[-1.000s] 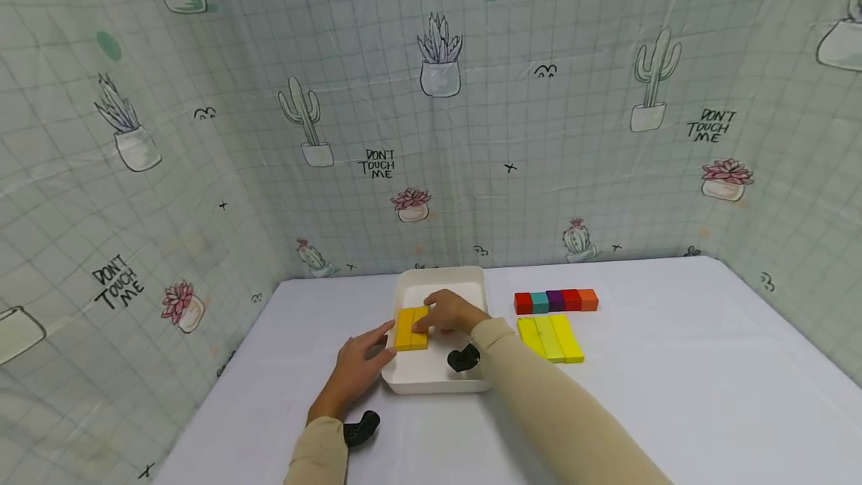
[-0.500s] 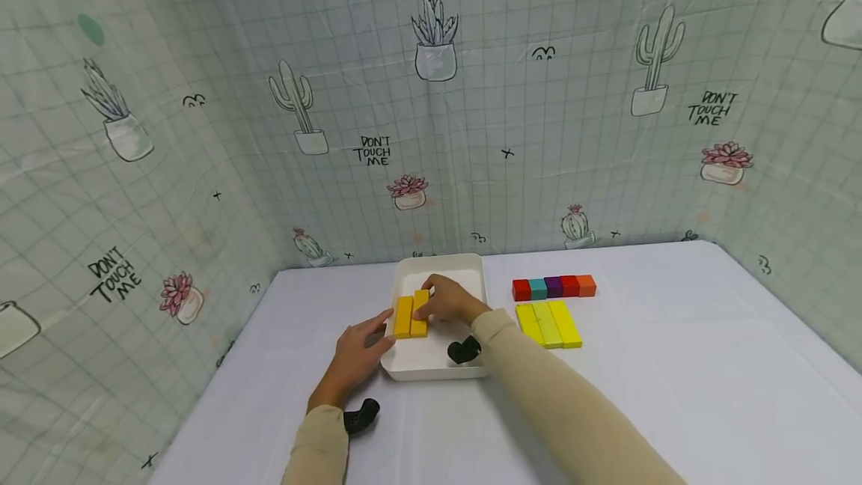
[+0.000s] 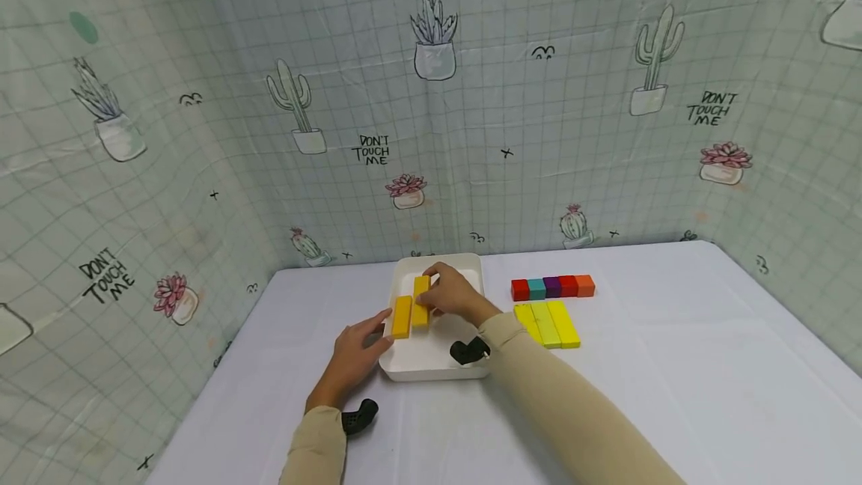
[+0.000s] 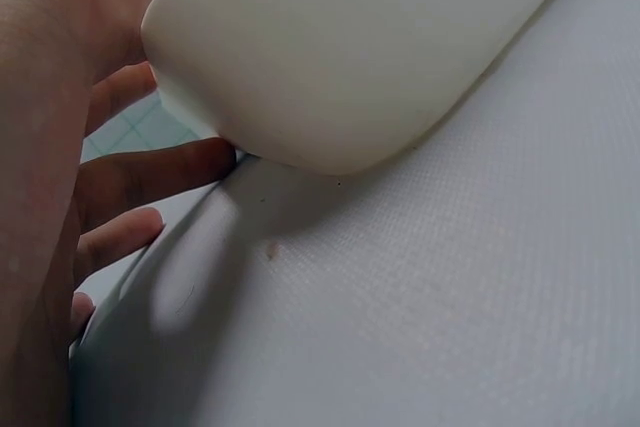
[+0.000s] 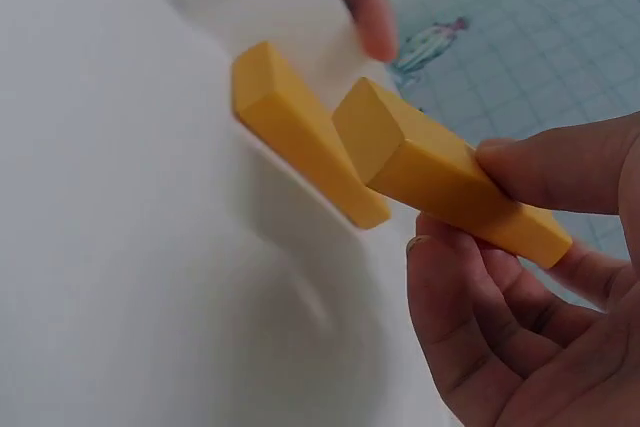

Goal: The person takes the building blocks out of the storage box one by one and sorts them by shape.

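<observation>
In the head view, my right hand (image 3: 450, 293) pinches an orange-yellow rectangular block (image 3: 420, 302) above the white tray (image 3: 431, 374). Up close in the right wrist view, thumb and fingers grip the far part of this block (image 5: 440, 167), its near end tilted up. A second orange-yellow block (image 3: 402, 317) lies in the tray along its left side. My left hand (image 3: 355, 354) rests against the tray's left rim with its fingers spread and fairly straight. From the left wrist view, one fingertip touches the low outer wall of the tray (image 4: 320, 57).
Right of the tray, several small cubes in red, teal, purple and orange form a row (image 3: 552, 288). In front of them lie 3 bright yellow blocks (image 3: 547, 325) side by side. A white cloth (image 3: 646, 365) covers the table, and a cactus-print curtain (image 3: 471, 111) hangs behind.
The right hand has raised its block off the tray, away from the neighbouring block, which stays in place. The left hand keeps its place at the rim. The head view has tilted down slightly.
</observation>
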`<state>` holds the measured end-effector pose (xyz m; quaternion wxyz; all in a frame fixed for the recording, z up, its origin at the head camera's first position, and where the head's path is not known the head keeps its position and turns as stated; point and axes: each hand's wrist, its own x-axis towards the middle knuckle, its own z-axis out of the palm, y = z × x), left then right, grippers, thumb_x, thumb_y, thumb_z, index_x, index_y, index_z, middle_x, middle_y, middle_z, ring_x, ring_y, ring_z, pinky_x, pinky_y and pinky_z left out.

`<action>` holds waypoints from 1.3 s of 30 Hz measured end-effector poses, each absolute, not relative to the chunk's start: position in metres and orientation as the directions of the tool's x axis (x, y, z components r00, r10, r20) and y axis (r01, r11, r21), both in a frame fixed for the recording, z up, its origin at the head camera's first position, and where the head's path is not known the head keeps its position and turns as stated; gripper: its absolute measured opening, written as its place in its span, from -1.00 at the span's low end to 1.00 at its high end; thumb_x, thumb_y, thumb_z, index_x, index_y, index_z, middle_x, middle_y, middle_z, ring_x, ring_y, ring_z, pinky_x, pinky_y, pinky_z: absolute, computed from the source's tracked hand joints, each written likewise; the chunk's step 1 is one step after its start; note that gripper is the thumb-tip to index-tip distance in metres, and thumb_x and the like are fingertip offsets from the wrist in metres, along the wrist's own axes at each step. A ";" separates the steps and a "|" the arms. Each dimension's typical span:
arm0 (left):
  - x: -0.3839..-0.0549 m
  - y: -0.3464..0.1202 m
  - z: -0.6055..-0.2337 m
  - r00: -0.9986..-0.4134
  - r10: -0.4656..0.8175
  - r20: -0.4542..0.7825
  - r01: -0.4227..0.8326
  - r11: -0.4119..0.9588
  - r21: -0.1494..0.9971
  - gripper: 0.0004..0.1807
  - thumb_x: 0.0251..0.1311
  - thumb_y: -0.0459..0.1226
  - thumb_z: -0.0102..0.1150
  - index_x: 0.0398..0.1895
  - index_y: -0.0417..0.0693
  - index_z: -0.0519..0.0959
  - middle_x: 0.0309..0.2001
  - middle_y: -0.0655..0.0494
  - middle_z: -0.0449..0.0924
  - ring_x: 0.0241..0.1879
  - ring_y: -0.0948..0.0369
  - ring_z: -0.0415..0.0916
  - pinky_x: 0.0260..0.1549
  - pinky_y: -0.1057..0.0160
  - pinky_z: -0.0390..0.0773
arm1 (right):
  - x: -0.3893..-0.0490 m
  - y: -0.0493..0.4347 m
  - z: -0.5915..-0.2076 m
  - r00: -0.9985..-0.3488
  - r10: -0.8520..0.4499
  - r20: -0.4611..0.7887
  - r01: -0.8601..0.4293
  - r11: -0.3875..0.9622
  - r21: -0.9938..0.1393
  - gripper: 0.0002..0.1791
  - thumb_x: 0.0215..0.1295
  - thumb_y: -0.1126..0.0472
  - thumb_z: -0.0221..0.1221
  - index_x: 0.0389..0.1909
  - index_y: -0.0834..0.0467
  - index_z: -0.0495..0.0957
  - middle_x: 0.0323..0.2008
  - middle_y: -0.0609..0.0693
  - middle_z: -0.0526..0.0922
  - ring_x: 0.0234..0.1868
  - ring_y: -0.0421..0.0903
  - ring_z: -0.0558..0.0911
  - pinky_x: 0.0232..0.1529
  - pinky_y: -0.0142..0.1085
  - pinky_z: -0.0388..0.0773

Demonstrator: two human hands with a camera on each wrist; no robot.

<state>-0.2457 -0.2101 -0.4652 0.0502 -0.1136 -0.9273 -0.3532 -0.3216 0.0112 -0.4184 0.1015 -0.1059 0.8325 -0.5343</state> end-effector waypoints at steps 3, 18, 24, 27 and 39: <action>-0.250 -0.213 -0.463 -0.967 0.174 0.185 0.253 0.732 0.633 -0.41 0.35 -0.12 0.12 0.46 0.11 0.40 0.27 -0.07 0.54 0.34 -0.09 0.35 0.40 -0.33 -0.06 | -0.323 0.015 -0.409 -0.960 -0.278 -0.039 -0.064 0.353 -0.933 -0.39 0.23 0.28 0.36 0.27 0.25 0.36 -0.24 0.17 0.58 -0.33 -0.01 0.68 -0.33 -0.25 0.72; -0.242 -0.213 -0.475 -0.970 0.152 0.192 0.242 0.706 0.666 -0.43 0.34 -0.13 0.14 0.44 0.12 0.43 0.22 -0.04 0.58 0.34 -0.08 0.35 0.39 -0.34 -0.04 | -0.313 0.029 -0.407 -0.977 -0.214 -0.019 -0.054 0.327 -0.944 -0.39 0.24 0.27 0.36 0.28 0.21 0.37 -0.22 0.15 0.57 -0.34 -0.01 0.68 -0.26 -0.24 0.72; -0.233 -0.211 -0.484 -0.970 0.150 0.190 0.240 0.705 0.668 -0.43 0.32 -0.12 0.16 0.41 0.11 0.46 0.18 -0.03 0.61 0.30 -0.08 0.40 0.34 -0.35 0.08 | -0.302 0.035 -0.415 -0.980 -0.199 -0.007 -0.056 0.309 -0.949 -0.40 0.26 0.27 0.34 0.29 0.24 0.37 -0.22 0.14 0.60 -0.37 -0.01 0.69 -0.29 -0.24 0.72; -0.230 -0.212 -0.485 -0.969 0.150 0.195 0.243 0.712 0.658 -0.43 0.31 -0.13 0.17 0.40 0.10 0.47 0.17 -0.03 0.62 0.28 -0.08 0.42 0.31 -0.34 0.14 | -0.299 0.038 -0.417 -0.981 -0.191 0.011 -0.064 0.271 -0.960 -0.39 0.28 0.27 0.32 0.32 0.24 0.37 -0.20 0.14 0.61 -0.35 -0.01 0.70 -0.29 -0.22 0.73; -0.242 -0.212 -0.469 -0.954 0.182 0.238 0.295 0.705 0.644 -0.43 0.32 -0.10 0.16 0.41 0.10 0.46 0.19 -0.03 0.61 0.23 -0.05 0.47 0.30 -0.33 0.14 | -0.288 0.091 -0.396 -0.991 -0.122 0.046 -0.068 0.178 -0.982 -0.37 0.34 0.25 0.23 0.43 0.17 0.37 -0.19 0.16 0.60 -0.27 0.02 0.68 -0.22 -0.16 0.72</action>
